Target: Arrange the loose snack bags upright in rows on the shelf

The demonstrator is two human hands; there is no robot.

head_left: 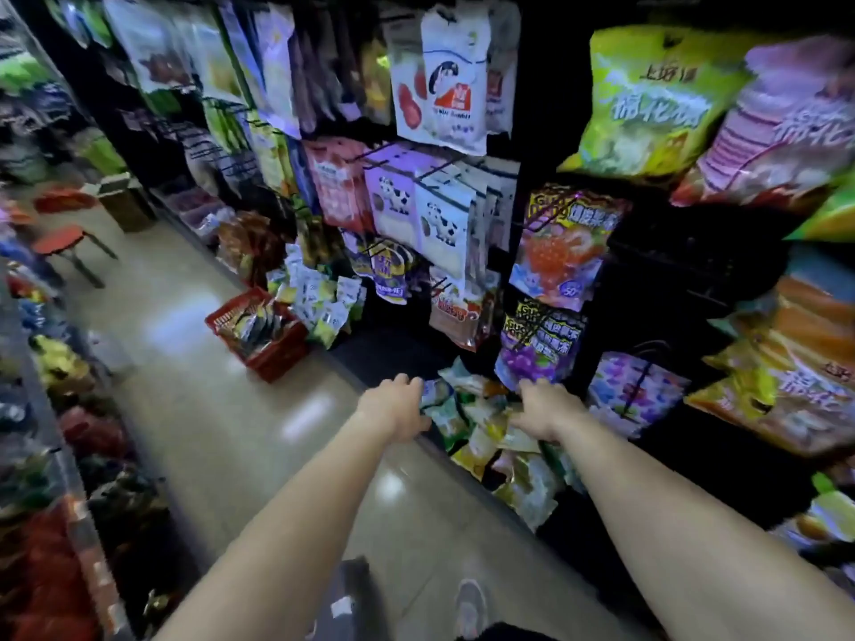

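While the big dark shelf runs just past the fingers, the snack bags lie in a messy heap on it, right under and between both sets of fingers. None stand up in rows yet, so I think nearly all the work is left. The left hand has straight fingers touching the heap's edge. The right hand rests loose fingers on top, holding nothing.

Dim aisle, glare patches on the glossy floor, blurred and warped edges, dark shelf recesses.
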